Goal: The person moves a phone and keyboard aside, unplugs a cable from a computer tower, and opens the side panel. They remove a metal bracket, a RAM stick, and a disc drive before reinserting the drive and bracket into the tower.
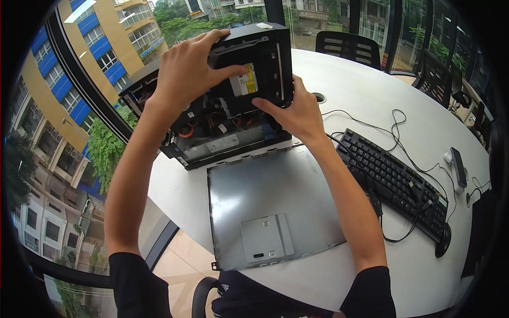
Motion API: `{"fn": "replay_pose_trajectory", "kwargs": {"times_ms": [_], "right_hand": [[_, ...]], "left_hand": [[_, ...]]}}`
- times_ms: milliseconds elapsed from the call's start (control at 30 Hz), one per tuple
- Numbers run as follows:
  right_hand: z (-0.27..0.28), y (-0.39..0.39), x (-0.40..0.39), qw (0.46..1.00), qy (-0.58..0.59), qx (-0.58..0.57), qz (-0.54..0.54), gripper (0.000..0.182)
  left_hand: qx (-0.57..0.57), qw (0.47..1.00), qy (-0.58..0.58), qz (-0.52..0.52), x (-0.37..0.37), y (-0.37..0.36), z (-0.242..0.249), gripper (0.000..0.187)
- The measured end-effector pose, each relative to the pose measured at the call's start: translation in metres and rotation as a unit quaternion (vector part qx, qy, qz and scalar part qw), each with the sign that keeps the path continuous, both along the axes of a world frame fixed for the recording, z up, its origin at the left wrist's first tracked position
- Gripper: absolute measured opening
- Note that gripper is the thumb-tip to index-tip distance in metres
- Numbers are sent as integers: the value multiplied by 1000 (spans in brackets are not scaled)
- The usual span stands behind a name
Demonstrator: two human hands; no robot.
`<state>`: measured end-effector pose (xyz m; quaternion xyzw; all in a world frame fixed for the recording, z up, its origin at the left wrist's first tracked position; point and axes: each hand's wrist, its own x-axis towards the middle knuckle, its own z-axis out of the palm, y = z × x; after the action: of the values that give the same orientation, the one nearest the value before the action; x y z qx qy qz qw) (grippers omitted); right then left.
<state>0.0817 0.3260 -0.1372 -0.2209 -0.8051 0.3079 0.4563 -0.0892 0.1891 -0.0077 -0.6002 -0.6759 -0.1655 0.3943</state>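
A black desktop computer case stands on the table with its side open, showing cables and metal parts inside. My left hand grips its top edge, fingers over the top and thumb across the open side near a white and yellow label on a drive. Around the case's right-hand side is my right hand, its thumb on the open side below the label and its other fingers mostly hidden behind. Nearer to me, a grey metal side panel lies flat between my forearms.
To the right lie a black keyboard with cable over it, and a black mouse. A dark phone-like device stands farther right on the white table. Black chairs are behind the table; a large window is left.
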Motion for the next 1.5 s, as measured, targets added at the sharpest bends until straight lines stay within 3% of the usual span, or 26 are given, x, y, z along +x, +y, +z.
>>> {"fn": "replay_pose_trajectory", "kwargs": {"times_ms": [233, 433, 633, 733, 833, 867, 967, 1067, 1200, 1300, 1500], "right_hand": [[-1, 2, -2, 999, -34, -11, -22, 92], [-14, 18, -3, 999, 38, 31, 14, 79], [-12, 20, -1, 1000, 3, 30, 3, 71], [-12, 28, 1, 999, 9, -5, 43, 70], [-1, 31, 8, 997, -40, -53, 42, 75], [3, 31, 11, 997, -46, -48, 28, 77], [17, 28, 21, 999, -41, -27, -2, 81], [38, 20, 34, 1000, 15, -1, -5, 83], [58, 13, 56, 994, 94, 49, -7, 69], [75, 10, 76, 994, 106, 12, 30, 82], [102, -18, 106, 990, 134, 37, 10, 66]], "left_hand": [[26, 999, 28, -8, -2, 2, -3, 79], [37, 999, 29, 15, 4, 5, -5, 79], [12, 1000, -4, 28, 9, 2, -5, 76], [110, 981, 158, -12, 27, -15, -24, 69], [0, 991, 63, -117, 88, -67, -66, 63], [-83, 986, -23, -145, 104, -87, -85, 66], [-270, 914, -238, -188, 143, -137, -127, 76], [-332, 875, -294, -195, 155, -158, -156, 86], [-344, 879, -293, -155, 158, -164, -171, 92], [-360, 862, -318, -162, 154, -160, -169, 90], [-328, 859, -336, -202, 150, -157, -171, 79]]}}
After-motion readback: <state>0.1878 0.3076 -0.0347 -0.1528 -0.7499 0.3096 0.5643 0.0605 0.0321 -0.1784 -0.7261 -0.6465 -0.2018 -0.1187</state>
